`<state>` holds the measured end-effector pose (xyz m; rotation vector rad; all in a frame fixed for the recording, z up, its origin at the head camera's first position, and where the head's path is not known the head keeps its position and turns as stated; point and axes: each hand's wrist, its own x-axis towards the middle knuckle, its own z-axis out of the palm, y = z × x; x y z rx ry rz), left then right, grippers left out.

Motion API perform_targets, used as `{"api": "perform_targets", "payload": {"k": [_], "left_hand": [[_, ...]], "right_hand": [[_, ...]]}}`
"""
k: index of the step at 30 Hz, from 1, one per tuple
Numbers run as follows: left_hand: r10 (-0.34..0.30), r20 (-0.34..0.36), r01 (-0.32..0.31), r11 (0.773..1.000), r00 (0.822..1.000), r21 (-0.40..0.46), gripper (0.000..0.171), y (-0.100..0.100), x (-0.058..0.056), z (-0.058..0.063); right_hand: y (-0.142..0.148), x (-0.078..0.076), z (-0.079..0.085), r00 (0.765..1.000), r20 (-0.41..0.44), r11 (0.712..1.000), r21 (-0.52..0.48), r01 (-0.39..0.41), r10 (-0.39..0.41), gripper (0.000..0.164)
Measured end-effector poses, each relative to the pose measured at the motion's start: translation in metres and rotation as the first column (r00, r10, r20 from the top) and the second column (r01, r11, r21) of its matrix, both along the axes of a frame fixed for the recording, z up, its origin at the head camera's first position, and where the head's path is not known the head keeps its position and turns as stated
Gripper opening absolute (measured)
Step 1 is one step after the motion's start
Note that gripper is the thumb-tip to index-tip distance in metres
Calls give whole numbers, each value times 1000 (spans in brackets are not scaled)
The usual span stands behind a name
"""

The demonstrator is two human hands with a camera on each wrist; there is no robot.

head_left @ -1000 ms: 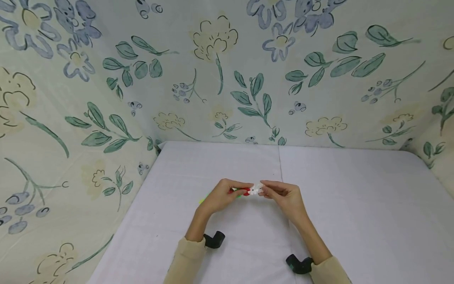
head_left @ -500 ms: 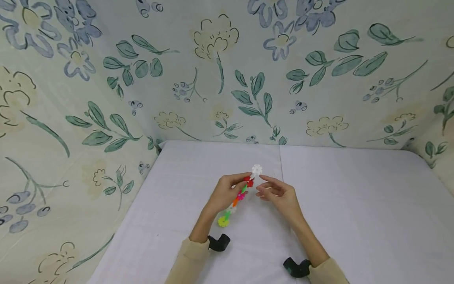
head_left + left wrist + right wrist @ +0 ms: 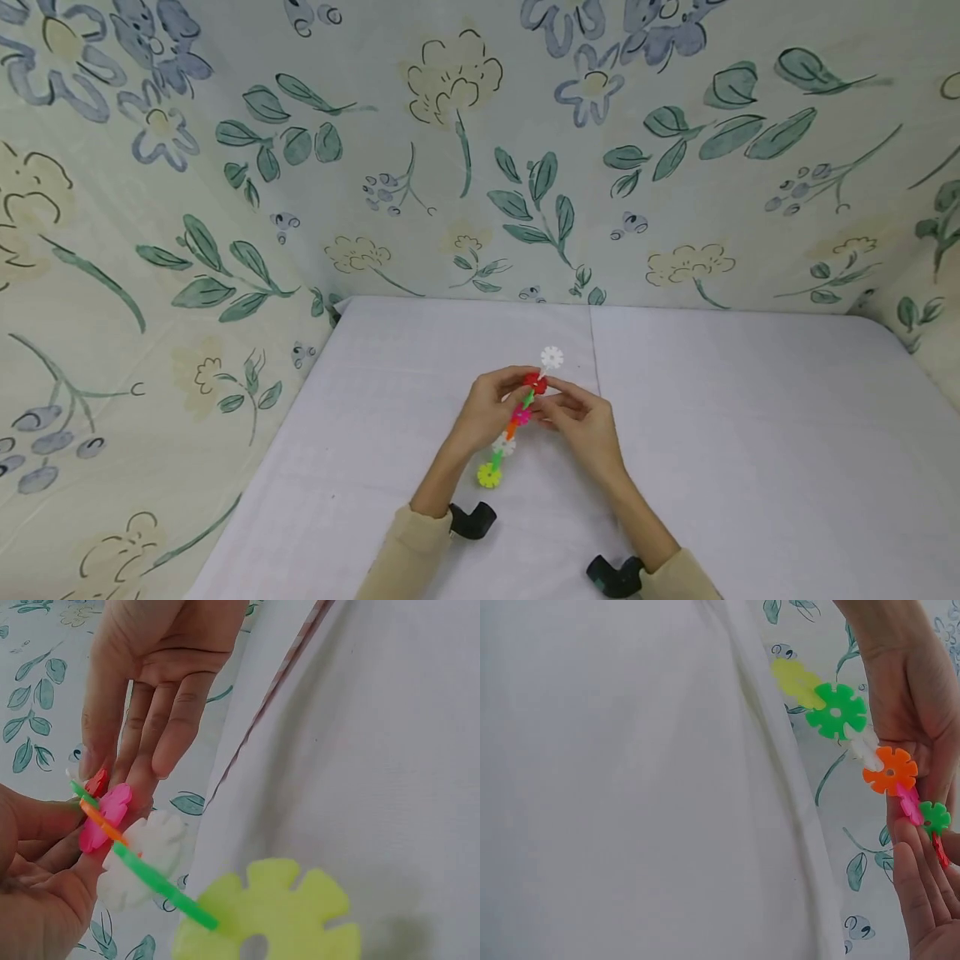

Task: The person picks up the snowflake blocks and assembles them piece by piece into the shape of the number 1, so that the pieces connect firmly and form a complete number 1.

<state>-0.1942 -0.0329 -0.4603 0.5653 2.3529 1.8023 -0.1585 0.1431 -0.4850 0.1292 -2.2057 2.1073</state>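
A chain of notched, flower-shaped plastic discs slants up between the two hands in the head view. From its yellow end it runs through green, white, orange, pink, green and red pieces to a white disc at the far end. My left hand pinches it by the red disc, thumb and index finger on either side. Across from it, my right hand has its index fingertip at the red disc and its thumb close by the green and pink pieces. Close to the left wrist camera hangs the yellow disc.
A white cloth covers the table, with a crease line running back from the hands. Floral fabric stands behind and to the left. Black angled camera mounts sit at both wrists.
The chain has swung from behind the left hand into the gap between the hands, its white end pointing away. The right hand let go of the white disc, then came back to the chain near red.
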Motion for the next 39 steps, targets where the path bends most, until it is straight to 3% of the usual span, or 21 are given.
{"api": "perform_targets", "payload": {"k": [5, 13, 20, 28, 34, 39], "left_hand": [[-31, 13, 31, 1000, 999, 6, 34, 1, 1, 0], [-133, 37, 135, 990, 990, -45, 47, -10, -1, 2], [-222, 51, 223, 975, 974, -18, 58, -18, -5, 1], [-274, 133, 272, 962, 952, 36, 68, -20, -7, -1], [-276, 138, 269, 961, 951, 66, 69, -20, -8, -3], [-251, 139, 240, 966, 958, 94, 67, -23, -10, -5]], "right_hand": [[-2, -1, 0, 999, 11, 998, -47, 53, -52, 30], [7, -4, 2, 994, 46, 994, -43, 102, -100, 25], [12, -6, 4, 992, 62, 993, -42, 110, -107, 27], [12, -5, 7, 989, 101, 994, -23, 110, -107, 29], [18, -6, 6, 997, 75, 999, 32, 13, -15, 33], [27, -8, 5, 987, 29, 985, 64, -162, 161, 49]]}}
